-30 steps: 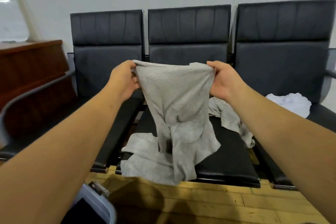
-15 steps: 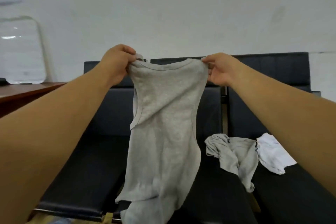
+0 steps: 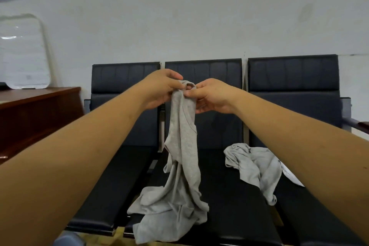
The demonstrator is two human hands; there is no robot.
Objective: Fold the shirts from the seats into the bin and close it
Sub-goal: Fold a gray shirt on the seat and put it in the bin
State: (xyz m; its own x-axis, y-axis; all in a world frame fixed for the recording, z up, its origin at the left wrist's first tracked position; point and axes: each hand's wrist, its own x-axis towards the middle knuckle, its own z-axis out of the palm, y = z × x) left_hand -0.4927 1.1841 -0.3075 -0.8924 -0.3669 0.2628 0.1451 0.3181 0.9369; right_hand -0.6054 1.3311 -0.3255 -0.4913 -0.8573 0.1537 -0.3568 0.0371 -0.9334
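Left hand [image 3: 159, 88] and right hand [image 3: 211, 96] pinch top of grey shirt [image 3: 182, 146] together, its hem bunched on middle seat [image 3: 229, 195]; second grey shirt [image 3: 255, 166] crumpled just right, overlapping white shirt [image 3: 290, 175].

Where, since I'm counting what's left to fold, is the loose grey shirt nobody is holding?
Head view: the loose grey shirt lies crumpled across the middle seat and right seat, right of the held shirt.

1. At 7 o'clock, the bottom edge cut off a blurred blue-grey rim [image 3: 67, 240]; you could not tell whether it was the bin.
2. At 4 o'clock, your right forearm [image 3: 299, 146] hid most of the white shirt [image 3: 290, 174].
3. Your fingers [image 3: 171, 77] covered the bunched top of the held grey shirt [image 3: 183, 146].
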